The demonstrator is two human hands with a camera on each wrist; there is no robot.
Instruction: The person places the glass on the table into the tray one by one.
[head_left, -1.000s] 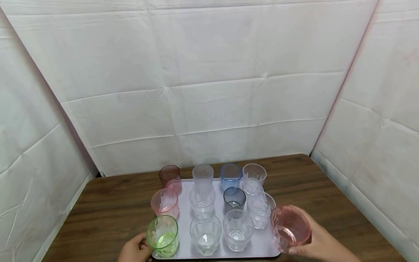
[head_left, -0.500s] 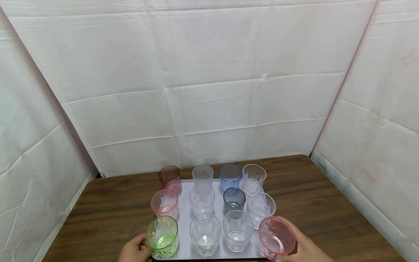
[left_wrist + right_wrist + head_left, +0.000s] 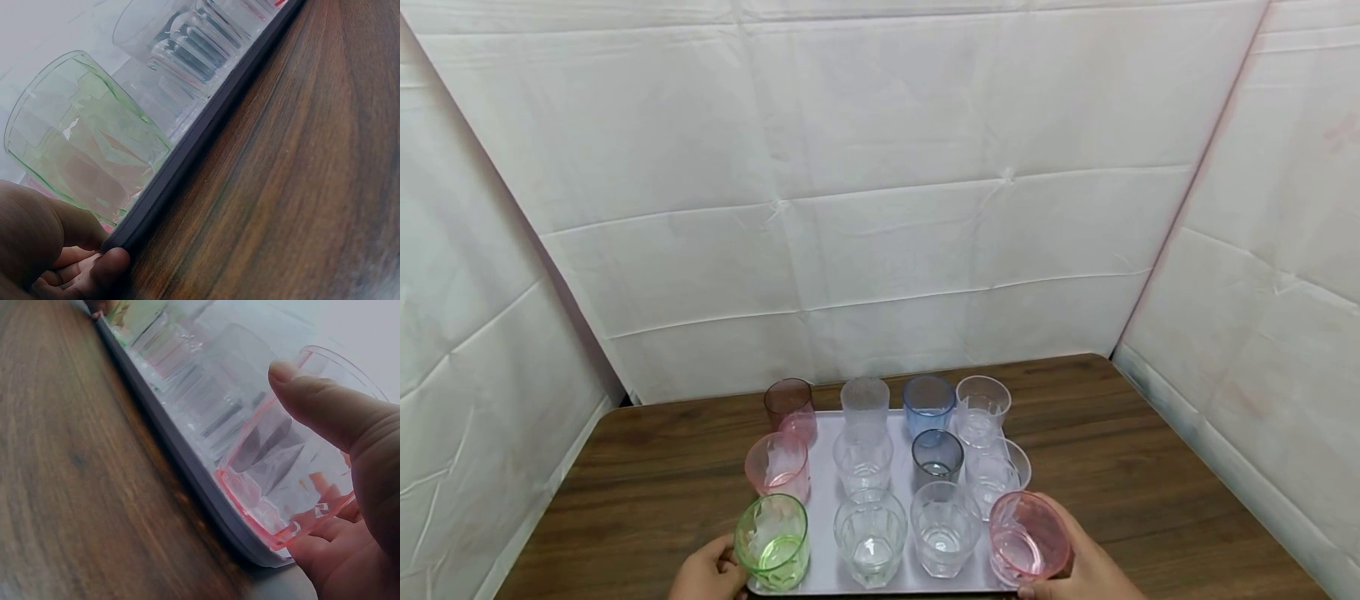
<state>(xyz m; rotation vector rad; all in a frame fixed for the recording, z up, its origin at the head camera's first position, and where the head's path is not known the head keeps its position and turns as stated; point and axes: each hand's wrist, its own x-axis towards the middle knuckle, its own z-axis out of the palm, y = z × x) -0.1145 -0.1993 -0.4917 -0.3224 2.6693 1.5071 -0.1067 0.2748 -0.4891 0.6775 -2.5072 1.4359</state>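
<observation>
In the head view my left hand (image 3: 707, 571) is at the front left corner of the white tray (image 3: 822, 537), beside a green-tinted glass (image 3: 772, 537). The left wrist view shows its thumb and fingers pinching the tray's dark edge (image 3: 164, 178). My right hand (image 3: 1090, 567) holds a pink glass (image 3: 1028, 537) upright at the tray's front right corner. Up close in the right wrist view, the thumb lies along the side of this glass, whose base is on or just over the tray. Two clear glasses (image 3: 871, 537) (image 3: 945, 529) stand between the green and pink ones.
Behind stand a light pink glass (image 3: 778, 467), a dark red one (image 3: 788, 404), a grey one (image 3: 937, 454), a blue one (image 3: 928, 404) and several clear ones (image 3: 982, 408). Brown wood tabletop (image 3: 647, 475) surrounds the tray. White sheets (image 3: 880, 208) hang at the back and sides.
My right hand has brought the pink glass leftward from beyond the tray's right edge to its front right corner. The left hand has stayed at the left corner.
</observation>
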